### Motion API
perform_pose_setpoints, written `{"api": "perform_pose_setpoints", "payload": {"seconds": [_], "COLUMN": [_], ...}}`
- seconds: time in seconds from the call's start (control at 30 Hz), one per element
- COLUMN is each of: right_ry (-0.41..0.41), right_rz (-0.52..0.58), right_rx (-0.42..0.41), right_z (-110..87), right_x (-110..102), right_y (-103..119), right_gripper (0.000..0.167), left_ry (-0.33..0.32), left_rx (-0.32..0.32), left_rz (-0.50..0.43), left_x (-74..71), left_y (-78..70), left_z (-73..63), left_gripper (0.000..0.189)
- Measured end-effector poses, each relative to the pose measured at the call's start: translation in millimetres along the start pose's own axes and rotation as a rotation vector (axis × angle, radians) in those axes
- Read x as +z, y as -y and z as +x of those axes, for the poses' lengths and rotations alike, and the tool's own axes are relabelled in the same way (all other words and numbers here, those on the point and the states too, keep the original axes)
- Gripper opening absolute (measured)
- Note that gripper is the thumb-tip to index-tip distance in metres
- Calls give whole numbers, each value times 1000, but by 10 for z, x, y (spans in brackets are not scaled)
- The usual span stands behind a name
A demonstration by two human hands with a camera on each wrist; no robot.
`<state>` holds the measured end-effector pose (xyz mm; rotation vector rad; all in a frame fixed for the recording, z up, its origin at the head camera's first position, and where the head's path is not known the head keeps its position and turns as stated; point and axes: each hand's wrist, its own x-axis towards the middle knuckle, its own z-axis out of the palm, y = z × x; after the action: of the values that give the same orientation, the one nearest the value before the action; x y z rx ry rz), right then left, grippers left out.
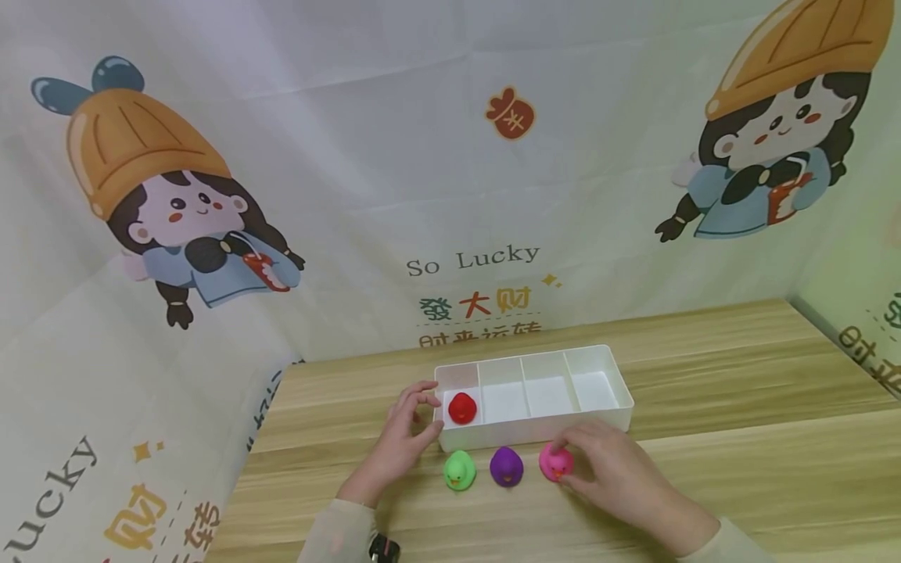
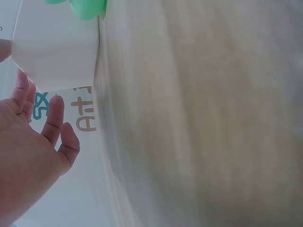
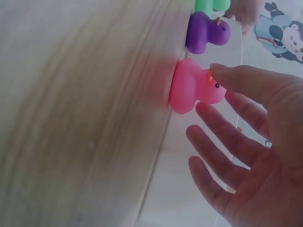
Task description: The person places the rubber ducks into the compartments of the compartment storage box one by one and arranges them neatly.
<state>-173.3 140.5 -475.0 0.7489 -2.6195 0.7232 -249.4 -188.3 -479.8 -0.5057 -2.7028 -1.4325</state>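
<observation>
A white tray [image 1: 542,426] with four-sided compartments in a row stands on the table. In its leftmost compartment sits a red toy duck [image 1: 462,408]. My left hand [image 1: 404,430] holds the tray's left end, thumb and fingers at its corners. In front of the tray, a green duck [image 1: 460,471], a purple duck [image 1: 507,467] and a pink duck [image 1: 556,463] stand in a line. My right hand [image 1: 619,477] pinches the pink duck's head between thumb and index finger. In the right wrist view, the pink duck [image 3: 184,90] rests on the table and the other fingers are spread.
The wood-grain table [image 1: 739,422] extends on both sides of the tray. A printed cloth [image 1: 450,180] hangs behind it and along the sides. A small black object [image 1: 384,549] shows by the left sleeve [image 1: 338,532].
</observation>
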Motion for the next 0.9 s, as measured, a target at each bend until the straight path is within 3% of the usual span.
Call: {"api": "perform_pose_setpoints", "payload": {"seconds": [0.9], "right_ry": [34], "right_rz": [-48], "right_rx": [17], "right_z": [50], "right_x": [-4], "right_y": [16], "right_gripper": [32], "left_ry": [11], "left_rx": [-10], "left_rz": [7], "left_x": [-14], "left_y": [-26], "left_z": [-1], "left_gripper": [22]}}
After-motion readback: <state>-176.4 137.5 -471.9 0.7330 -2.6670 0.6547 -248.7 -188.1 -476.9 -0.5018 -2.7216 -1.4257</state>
